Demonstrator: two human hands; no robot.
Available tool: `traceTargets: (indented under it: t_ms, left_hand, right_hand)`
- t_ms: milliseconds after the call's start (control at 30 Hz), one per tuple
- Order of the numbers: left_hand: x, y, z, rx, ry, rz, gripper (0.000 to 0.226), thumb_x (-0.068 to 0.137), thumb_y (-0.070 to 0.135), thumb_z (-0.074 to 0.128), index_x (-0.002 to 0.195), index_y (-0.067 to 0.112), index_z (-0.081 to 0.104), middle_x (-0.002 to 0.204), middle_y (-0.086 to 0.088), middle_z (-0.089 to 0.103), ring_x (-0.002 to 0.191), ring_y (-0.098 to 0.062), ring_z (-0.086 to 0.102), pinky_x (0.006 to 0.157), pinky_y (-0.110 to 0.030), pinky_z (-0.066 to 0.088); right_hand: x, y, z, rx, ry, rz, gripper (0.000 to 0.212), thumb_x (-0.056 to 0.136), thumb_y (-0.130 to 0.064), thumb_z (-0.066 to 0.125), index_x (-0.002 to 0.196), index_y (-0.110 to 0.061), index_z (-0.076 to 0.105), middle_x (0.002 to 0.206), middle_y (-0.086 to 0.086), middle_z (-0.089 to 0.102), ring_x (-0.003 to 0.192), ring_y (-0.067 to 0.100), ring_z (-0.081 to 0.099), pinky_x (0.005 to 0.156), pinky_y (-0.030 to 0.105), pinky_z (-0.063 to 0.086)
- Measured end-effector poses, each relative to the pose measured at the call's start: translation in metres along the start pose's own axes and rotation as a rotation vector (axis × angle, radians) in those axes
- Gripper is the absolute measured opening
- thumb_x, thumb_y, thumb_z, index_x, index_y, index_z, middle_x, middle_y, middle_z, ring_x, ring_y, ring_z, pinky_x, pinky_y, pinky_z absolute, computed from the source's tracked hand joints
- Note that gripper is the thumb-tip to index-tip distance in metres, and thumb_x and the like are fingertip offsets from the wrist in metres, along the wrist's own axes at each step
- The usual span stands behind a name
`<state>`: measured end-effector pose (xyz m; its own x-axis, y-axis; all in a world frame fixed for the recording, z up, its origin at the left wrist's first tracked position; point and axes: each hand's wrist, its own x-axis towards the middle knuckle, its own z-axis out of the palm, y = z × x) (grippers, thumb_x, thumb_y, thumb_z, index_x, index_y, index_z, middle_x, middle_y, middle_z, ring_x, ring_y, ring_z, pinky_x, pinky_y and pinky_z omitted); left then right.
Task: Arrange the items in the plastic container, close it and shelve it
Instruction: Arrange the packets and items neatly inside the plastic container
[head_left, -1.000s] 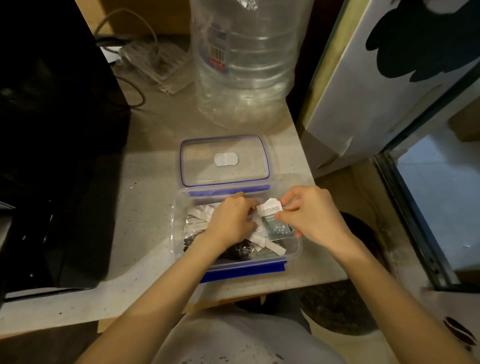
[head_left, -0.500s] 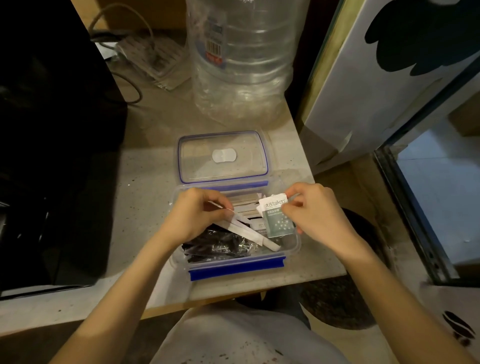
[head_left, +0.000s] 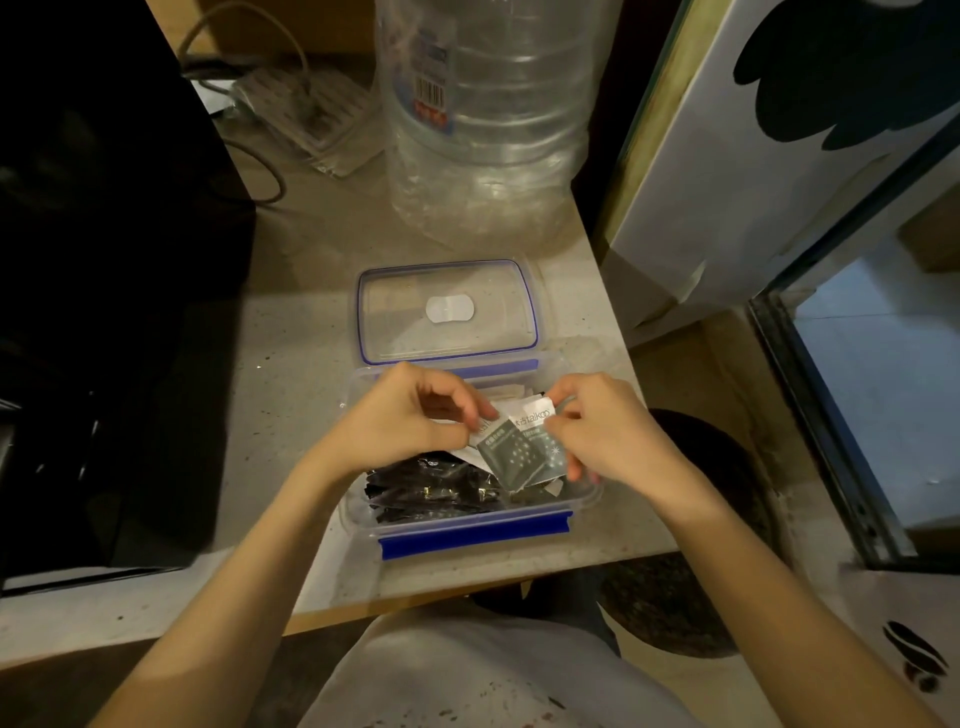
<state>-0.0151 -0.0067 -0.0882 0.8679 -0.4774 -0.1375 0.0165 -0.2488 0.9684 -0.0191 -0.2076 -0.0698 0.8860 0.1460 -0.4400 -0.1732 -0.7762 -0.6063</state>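
A clear plastic container (head_left: 475, 532) with blue clips stands open at the table's front edge. Its clear lid (head_left: 447, 312) lies flat just behind it. Black sachets (head_left: 431, 491) fill the left and front of the container, and white paper strips (head_left: 506, 392) show at the back. My left hand (head_left: 410, 421) pinches a grey-and-white sachet (head_left: 506, 452) above the container. My right hand (head_left: 610, 426) holds a second grey-and-white sachet (head_left: 545, 434) right beside it, the two overlapping.
A large clear water bottle (head_left: 485, 114) stands behind the lid. A black appliance (head_left: 104, 286) fills the left side, with cables and a power strip (head_left: 306, 114) behind. A white panel (head_left: 753, 171) and a glass door (head_left: 878, 395) stand to the right. The table edge (head_left: 467, 587) is close to my body.
My left hand let go of the white strips, rose and took hold of a grey sachet, bringing it against the one in my right hand. The black sachets are now uncovered.
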Motion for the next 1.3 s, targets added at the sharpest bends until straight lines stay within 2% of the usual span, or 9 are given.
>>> traceTargets:
  t_ms: [100, 233, 367, 500, 667, 800, 1100, 1233, 1300]
  left_hand:
    - [0.010, -0.005, 0.009, -0.025, -0.033, -0.003, 0.010, 0.059, 0.017, 0.068, 0.067, 0.017, 0.073, 0.085, 0.003, 0.075, 0.091, -0.023, 0.070, 0.087, -0.025, 0.056]
    - [0.021, -0.010, 0.020, 0.248, -0.019, 0.013, 0.013, 0.068, -0.006, 0.071, 0.078, 0.002, 0.076, 0.090, -0.011, 0.075, 0.085, -0.007, 0.068, 0.082, -0.011, 0.053]
    - [0.024, -0.011, 0.024, 0.422, 0.015, 0.065, 0.013, 0.072, -0.004, 0.072, 0.080, 0.005, 0.077, 0.091, -0.008, 0.077, 0.074, 0.007, 0.063, 0.078, -0.006, 0.051]
    - [0.019, -0.014, 0.024, 0.550, 0.059, 0.066, 0.022, 0.074, 0.006, 0.074, 0.095, 0.014, 0.074, 0.097, 0.003, 0.072, 0.082, -0.007, 0.062, 0.072, -0.010, 0.048]
    - [0.009, -0.020, 0.023, 0.794, 0.003, -0.048, 0.026, 0.079, 0.022, 0.070, 0.105, 0.019, 0.071, 0.113, 0.001, 0.065, 0.092, -0.014, 0.063, 0.080, -0.034, 0.057]
    - [0.008, -0.015, 0.025, 0.898, -0.084, -0.055, 0.032, 0.078, 0.034, 0.070, 0.109, 0.026, 0.068, 0.116, 0.005, 0.058, 0.103, -0.011, 0.055, 0.081, -0.026, 0.052]
    - [0.012, -0.017, 0.027, 0.880, -0.032, -0.055, 0.019, 0.083, 0.027, 0.066, 0.100, 0.019, 0.071, 0.106, 0.001, 0.066, 0.091, -0.014, 0.062, 0.077, -0.030, 0.056]
    - [0.012, -0.016, 0.023, 0.952, 0.100, -0.080, 0.019, 0.087, 0.032, 0.060, 0.098, 0.020, 0.070, 0.103, -0.001, 0.068, 0.093, -0.021, 0.063, 0.076, -0.038, 0.056]
    - [0.014, -0.015, 0.023, 0.976, 0.146, -0.092, 0.019, 0.088, 0.032, 0.059, 0.097, 0.019, 0.070, 0.102, -0.001, 0.067, 0.093, -0.023, 0.063, 0.073, -0.037, 0.055]
  right_hand:
    - [0.004, 0.001, 0.000, 0.053, -0.035, 0.033, 0.032, 0.095, -0.005, 0.047, 0.126, -0.010, 0.051, 0.054, 0.006, 0.063, 0.029, 0.005, 0.052, 0.033, 0.014, 0.041]
    - [0.002, 0.000, 0.002, 0.007, -0.055, 0.015, 0.031, 0.098, -0.011, 0.043, 0.128, -0.012, 0.050, 0.056, 0.005, 0.063, 0.035, 0.008, 0.054, 0.038, 0.017, 0.045]
    - [0.001, -0.003, 0.005, -0.008, -0.049, -0.004, 0.024, 0.092, -0.017, 0.057, 0.115, -0.009, 0.057, 0.056, 0.000, 0.059, 0.035, 0.005, 0.053, 0.036, 0.017, 0.043]
    - [-0.002, -0.002, 0.002, -0.009, 0.003, -0.020, 0.024, 0.087, -0.013, 0.065, 0.111, -0.011, 0.060, 0.062, -0.005, 0.060, 0.033, 0.002, 0.052, 0.034, 0.012, 0.039]
    - [-0.002, 0.000, -0.006, -0.071, 0.135, -0.086, 0.025, 0.088, -0.012, 0.063, 0.112, -0.013, 0.061, 0.105, 0.009, 0.070, 0.058, 0.005, 0.054, 0.039, 0.004, 0.040]
    - [-0.001, 0.000, -0.003, -0.130, 0.145, -0.109, 0.027, 0.089, -0.012, 0.061, 0.116, -0.013, 0.059, 0.110, 0.011, 0.069, 0.093, 0.026, 0.068, 0.050, 0.010, 0.042]
    - [-0.003, -0.001, -0.010, -0.092, 0.131, -0.110, 0.025, 0.089, -0.010, 0.061, 0.113, -0.011, 0.061, 0.110, 0.010, 0.069, 0.065, 0.003, 0.055, 0.044, 0.010, 0.047]
    - [-0.006, -0.004, -0.013, -0.049, 0.129, -0.078, 0.025, 0.087, -0.010, 0.063, 0.112, -0.011, 0.062, 0.101, 0.009, 0.070, 0.072, 0.016, 0.066, 0.061, 0.033, 0.060]
    - [-0.008, -0.005, -0.011, -0.037, 0.101, -0.069, 0.025, 0.087, -0.011, 0.063, 0.112, -0.011, 0.062, 0.098, 0.008, 0.070, 0.071, 0.018, 0.067, 0.061, 0.034, 0.058]
